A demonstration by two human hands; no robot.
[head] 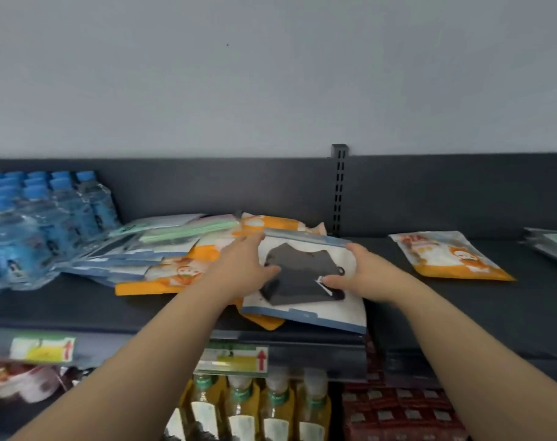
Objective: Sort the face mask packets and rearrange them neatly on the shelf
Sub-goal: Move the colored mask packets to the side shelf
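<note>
**Q:** Which step is in hand?

**A:** Sorting. Both hands hold one black-mask packet (298,275), white with blue edges, at the near middle of the shelf (80,300). The left hand (248,265) grips its left edge with the thumb on its face. The right hand (363,272) grips its right edge in the same way. The packet lies tilted and partly over the near right end of the pile (162,253).

**Q:** Where are the other packets?

**A:** The pile sits left of the hands. It mixes blue-edged, green and orange kinds, overlapping and askew, just beside the water bottles (32,224). A lone orange packet (449,256) lies flat to the right, well apart from the pile. The grey packets (554,246) at the far right are cut off by the frame.

**Q:** What does the next move call for?

**A:** By judgement, it calls for choosing a place for this kind. The bare shelf between the hands and the lone orange packet is the likely spot. The packet should be laid flat and square to the shelf edge, touching no other kind. Most of the pile looks unsorted, so the task appears to be at an early stage.
</note>
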